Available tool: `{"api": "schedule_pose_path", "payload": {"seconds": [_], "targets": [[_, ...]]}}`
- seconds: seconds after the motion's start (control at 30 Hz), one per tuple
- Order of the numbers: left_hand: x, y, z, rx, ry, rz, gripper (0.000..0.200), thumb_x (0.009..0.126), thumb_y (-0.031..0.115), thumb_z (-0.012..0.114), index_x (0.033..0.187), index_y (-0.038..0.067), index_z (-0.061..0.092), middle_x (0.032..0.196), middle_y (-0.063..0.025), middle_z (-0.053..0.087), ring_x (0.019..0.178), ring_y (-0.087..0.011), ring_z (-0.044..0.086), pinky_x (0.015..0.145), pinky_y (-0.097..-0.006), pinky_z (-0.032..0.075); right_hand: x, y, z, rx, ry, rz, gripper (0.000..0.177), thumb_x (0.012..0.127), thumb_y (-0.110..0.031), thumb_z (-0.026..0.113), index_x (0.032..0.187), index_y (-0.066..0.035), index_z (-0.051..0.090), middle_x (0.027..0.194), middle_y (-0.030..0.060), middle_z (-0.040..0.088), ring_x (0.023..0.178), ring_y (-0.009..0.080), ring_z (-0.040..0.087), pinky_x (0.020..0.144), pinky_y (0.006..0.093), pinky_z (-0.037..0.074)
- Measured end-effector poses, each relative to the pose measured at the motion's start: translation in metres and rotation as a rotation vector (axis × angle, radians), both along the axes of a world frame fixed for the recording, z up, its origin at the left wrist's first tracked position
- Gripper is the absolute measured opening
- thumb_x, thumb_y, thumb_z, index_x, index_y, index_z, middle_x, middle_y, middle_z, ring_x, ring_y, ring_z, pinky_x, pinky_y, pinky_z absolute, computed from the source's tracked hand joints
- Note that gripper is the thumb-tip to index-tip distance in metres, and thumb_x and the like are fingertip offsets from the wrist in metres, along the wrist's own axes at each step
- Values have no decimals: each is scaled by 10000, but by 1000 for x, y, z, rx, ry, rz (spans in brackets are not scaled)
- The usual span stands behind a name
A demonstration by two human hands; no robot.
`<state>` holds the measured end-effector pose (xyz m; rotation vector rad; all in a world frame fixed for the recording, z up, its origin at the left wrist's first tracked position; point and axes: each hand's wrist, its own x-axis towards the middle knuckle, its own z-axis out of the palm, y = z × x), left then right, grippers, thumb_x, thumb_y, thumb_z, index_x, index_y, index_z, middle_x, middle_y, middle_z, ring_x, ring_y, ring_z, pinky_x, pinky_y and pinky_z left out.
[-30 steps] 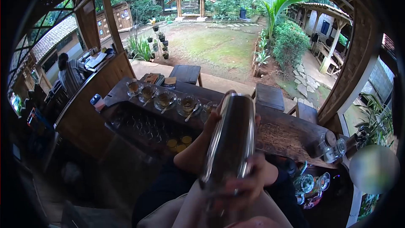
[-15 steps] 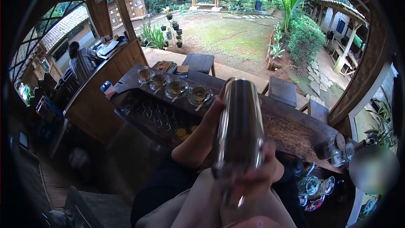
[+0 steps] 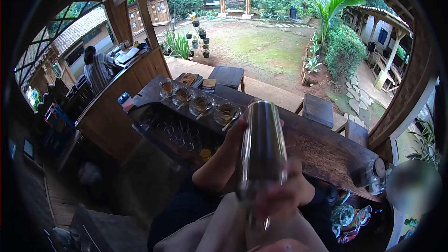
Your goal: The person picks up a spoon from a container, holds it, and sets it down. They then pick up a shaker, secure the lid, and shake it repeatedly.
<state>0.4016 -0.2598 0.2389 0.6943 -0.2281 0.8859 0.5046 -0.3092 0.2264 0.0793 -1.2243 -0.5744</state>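
Observation:
A shiny metal cocktail shaker (image 3: 263, 142) is held tilted in front of me, its wide end up and away. My left hand (image 3: 238, 130) wraps around its upper part from the left, with fingertips showing on the far right side. Around the lower end closes my right hand (image 3: 284, 186), smeared by motion. Just beyond the shaker, a glass cup of brownish drink (image 3: 227, 110) sits on a saucer with a spoon. Several similar cups (image 3: 199, 102) line the wooden counter (image 3: 322, 151) to its left.
Upside-down-looking clear glasses (image 3: 175, 133) fill a dark lower shelf, near a yellow drink (image 3: 205, 154). Glass jars (image 3: 373, 172) and glass mugs (image 3: 344, 215) stand at right. Stools (image 3: 317, 110) line the counter's far side. A person in a striped shirt (image 3: 98, 72) is at another counter.
The shaker has moved slightly down and left, both hands still around it. My view has shifted a little, so the surroundings sit lower and further right.

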Motion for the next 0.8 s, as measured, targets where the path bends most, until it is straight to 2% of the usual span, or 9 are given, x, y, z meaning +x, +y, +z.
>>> {"api": "schedule_pose_path", "payload": {"seconds": [0.03, 0.13, 0.33, 0.47, 0.5, 0.57, 0.63, 0.73, 0.8], "targets": [[-1, 12, -7, -207, -19, -144, 658, 814, 487, 575, 1272, 50, 397, 1167, -194, 506, 1045, -293, 557, 846, -432, 507, 47, -11, 13, -576, -716, 83, 318, 686, -172, 691, 996, -209, 630, 1068, -38, 602, 1013, 167, 554, 921, 418, 375], [16, 44, -72, -444, -232, 91, 398, 901, 329, 447, 1114, 2, 526, 1075, -149, 591, 948, -275, 607, 849, -407, 497, 26, 32, 33, -1012, -427, 95, 494, 664, -284, 698, 1079, -35, 598, 1116, 152, 562, 1054, 335, 534, 910, 430, 401], [-16, 15, 0, -333, 129, -46, 502, 873, 402, 525, 1204, 33, 446, 1134, -199, 548, 1048, -319, 559, 840, -441, 508, 29, -24, 46, -556, -705, 6, 421, 666, -156, 719, 1072, -127, 610, 1088, 66, 586, 1080, 210, 547, 929, 464, 376], [3, 7, -8, 262, -322, 106, 658, 820, 470, 586, 1304, 74, 383, 1280, -235, 429, 1106, -372, 514, 844, -473, 514, 15, -14, 41, 274, -474, 18, 407, 700, -189, 687, 1094, -164, 589, 1054, 17, 599, 1013, 111, 571, 915, 482, 373], [-1, 15, -18, 108, -232, 41, 624, 837, 472, 561, 1284, 67, 404, 1263, -221, 451, 1105, -355, 519, 857, -462, 507, 17, -11, 37, 264, -476, 17, 407, 700, -189, 687, 1094, -164, 589, 1054, 17, 599, 1013, 111, 571, 915, 482, 373], [-3, 31, -29, -228, -143, -83, 494, 912, 431, 447, 1206, 35, 472, 1160, -173, 543, 1067, -295, 551, 902, -432, 476, 24, -6, 24, -743, -536, -71, 447, 666, -152, 714, 1080, -82, 559, 1099, 97, 586, 1066, 257, 556, 959, 508, 359], [6, 56, -64, -499, -39, 120, 412, 898, 406, 452, 1095, 56, 544, 1070, -166, 595, 940, -245, 609, 801, -410, 521, 14, 42, 20, -979, -277, 67, 489, 700, -239, 693, 1101, -4, 540, 1106, 164, 568, 1100, 361, 519, 968, 468, 372], [12, 42, -44, -634, -25, 264, 444, 895, 391, 445, 1080, -3, 534, 1068, -161, 600, 911, -269, 619, 824, -419, 508, 29, 38, 27, -1031, -288, 56, 506, 701, -162, 700, 1137, 18, 518, 1152, 185, 528, 1141, 334, 502, 938, 407, 400], [-1, 39, -33, -505, 8, -61, 432, 892, 378, 447, 1110, 17, 536, 1069, -167, 599, 946, -273, 611, 834, -435, 502, 35, 9, 25, -831, -469, 122, 400, 694, -164, 708, 1053, -44, 578, 1078, 144, 565, 1075, 336, 533, 928, 461, 388]]}}
